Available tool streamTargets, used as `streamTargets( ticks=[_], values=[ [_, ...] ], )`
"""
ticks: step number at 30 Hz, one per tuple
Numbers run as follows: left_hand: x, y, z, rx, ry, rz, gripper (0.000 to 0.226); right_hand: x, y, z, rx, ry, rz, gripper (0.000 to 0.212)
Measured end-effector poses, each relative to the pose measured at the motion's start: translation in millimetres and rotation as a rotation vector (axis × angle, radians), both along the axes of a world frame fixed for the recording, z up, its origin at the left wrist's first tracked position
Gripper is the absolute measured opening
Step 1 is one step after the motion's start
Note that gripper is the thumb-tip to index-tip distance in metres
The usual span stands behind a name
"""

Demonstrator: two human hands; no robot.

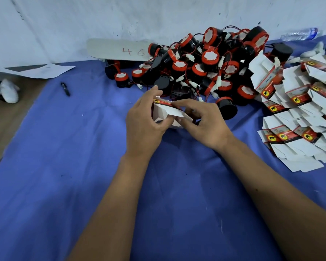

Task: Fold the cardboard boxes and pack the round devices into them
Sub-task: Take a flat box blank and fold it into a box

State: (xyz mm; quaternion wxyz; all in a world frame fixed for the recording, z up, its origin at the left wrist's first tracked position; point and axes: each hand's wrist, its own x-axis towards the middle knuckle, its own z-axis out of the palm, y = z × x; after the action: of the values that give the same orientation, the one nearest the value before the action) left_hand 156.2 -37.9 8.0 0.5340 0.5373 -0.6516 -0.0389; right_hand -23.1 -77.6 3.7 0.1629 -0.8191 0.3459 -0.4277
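Note:
A small cardboard box (163, 112), white inside with a red and black printed side, is held just above the blue cloth in the middle. My left hand (143, 121) grips its left side with thumb and fingers curled round it. My right hand (205, 123) pinches its right side, the fingers lying along the top edge and a white flap. Behind the box lies a heap of several round black devices (205, 65) with red rims, white centres and red wires. A spread of several flat unfolded boxes (297, 113) lies at the right.
A blue cloth (83, 166) covers the table. A black pen (65, 89) lies at the left, near a paper sheet (43, 70). A cardboard piece marked 46 (120, 49) leans against the white wall. A plastic bottle (299, 33) lies far right.

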Motion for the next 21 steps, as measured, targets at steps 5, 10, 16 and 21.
streamTargets(
  ticks=[5,10,16,21],
  values=[
    [-2.7,1.6,-1.4,0.015,-0.022,-0.091,0.060,1.0,-3.1,-3.4,-0.023,-0.083,-0.165,0.021],
    [-14.5,1.7,-1.9,0.122,0.096,-0.282,0.080,5.4,1.7,-1.1,-0.017,-0.182,-0.214,0.012],
    [-17.7,2.8,-1.5,0.157,0.234,-0.268,0.071,7.8,5.0,0.3,-0.057,-0.117,-0.235,0.015],
    [-14.6,1.4,-2.3,0.096,0.234,-0.160,0.063,9.1,8.7,3.0,-0.083,-0.054,-0.184,0.023]
  ],
)
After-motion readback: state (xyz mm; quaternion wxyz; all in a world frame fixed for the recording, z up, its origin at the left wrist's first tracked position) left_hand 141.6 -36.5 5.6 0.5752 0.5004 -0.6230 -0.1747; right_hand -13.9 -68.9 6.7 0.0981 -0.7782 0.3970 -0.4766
